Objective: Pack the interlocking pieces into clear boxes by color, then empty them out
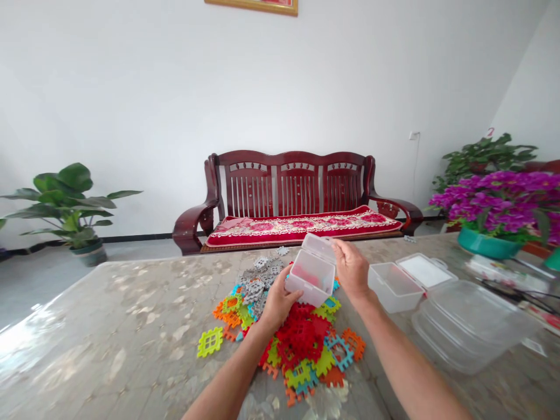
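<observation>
Above a heap of building pieces I hold a small clear plastic box (311, 279), tilted toward me with its lid (321, 247) swung up. My left hand (280, 300) grips the box's left side and front. Closed on the lid's right edge is my right hand (351, 267). Inside the box only a reddish patch shows through. Beneath it lie red pieces (301, 332), with grey pieces (258, 280) behind to the left. Green pieces (210, 342), orange pieces (353, 344) and blue pieces (340, 352) spread around them.
To the right stand a second clear box (394, 287) with its lid open and a larger clear container (472, 321). Farther right is a teal pot (489, 242) of purple flowers. A wooden bench (280, 186) stands beyond the patterned table (144, 326).
</observation>
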Action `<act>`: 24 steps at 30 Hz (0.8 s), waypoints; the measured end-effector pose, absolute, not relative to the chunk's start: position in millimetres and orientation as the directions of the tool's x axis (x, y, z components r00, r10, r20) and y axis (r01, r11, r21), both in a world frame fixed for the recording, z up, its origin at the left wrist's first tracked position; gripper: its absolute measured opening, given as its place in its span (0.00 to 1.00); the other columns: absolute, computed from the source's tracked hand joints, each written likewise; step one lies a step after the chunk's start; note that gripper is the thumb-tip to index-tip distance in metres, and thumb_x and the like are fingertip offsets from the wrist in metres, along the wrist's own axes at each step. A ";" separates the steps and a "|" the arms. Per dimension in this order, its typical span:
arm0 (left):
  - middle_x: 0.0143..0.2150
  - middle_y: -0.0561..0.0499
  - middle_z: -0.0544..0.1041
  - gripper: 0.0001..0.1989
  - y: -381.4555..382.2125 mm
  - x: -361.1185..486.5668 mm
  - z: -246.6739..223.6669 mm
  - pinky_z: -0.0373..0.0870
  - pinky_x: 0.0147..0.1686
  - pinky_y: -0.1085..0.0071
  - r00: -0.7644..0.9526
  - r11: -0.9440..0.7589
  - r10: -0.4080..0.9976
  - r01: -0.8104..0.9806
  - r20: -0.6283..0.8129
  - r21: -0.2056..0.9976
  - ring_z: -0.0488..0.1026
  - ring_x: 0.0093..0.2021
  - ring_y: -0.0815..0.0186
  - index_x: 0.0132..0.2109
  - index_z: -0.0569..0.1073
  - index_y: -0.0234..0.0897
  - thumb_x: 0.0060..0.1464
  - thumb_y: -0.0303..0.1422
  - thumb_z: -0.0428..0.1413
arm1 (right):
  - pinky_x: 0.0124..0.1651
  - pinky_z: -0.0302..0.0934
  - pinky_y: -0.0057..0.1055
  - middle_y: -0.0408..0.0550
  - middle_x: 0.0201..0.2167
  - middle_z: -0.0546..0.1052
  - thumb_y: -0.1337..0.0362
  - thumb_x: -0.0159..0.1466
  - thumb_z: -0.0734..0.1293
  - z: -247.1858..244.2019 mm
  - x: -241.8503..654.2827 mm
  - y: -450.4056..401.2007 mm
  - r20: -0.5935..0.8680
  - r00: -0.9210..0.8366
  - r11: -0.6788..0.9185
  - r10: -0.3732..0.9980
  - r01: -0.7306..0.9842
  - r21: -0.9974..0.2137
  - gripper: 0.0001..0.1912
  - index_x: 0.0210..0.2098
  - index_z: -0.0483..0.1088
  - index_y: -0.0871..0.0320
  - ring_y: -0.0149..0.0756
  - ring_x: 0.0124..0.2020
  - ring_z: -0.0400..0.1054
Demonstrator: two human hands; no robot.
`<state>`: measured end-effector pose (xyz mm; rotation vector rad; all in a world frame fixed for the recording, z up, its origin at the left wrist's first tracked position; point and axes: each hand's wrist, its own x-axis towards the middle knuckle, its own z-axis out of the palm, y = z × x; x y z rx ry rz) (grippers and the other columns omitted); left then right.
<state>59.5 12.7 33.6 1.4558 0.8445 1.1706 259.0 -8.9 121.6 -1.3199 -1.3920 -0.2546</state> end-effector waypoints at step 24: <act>0.43 0.48 0.80 0.15 -0.3 -58.9 12.5 0.69 0.52 0.61 -0.259 -0.318 0.828 0.516 0.498 0.796 0.75 0.47 0.57 0.42 0.77 0.40 0.52 0.40 0.51 | 0.37 0.63 0.39 0.63 0.33 0.79 0.67 0.57 0.63 153.8 468.0 55.2 0.352 0.758 -0.579 0.549 0.649 -0.494 0.14 0.36 0.79 0.64 0.51 0.37 0.73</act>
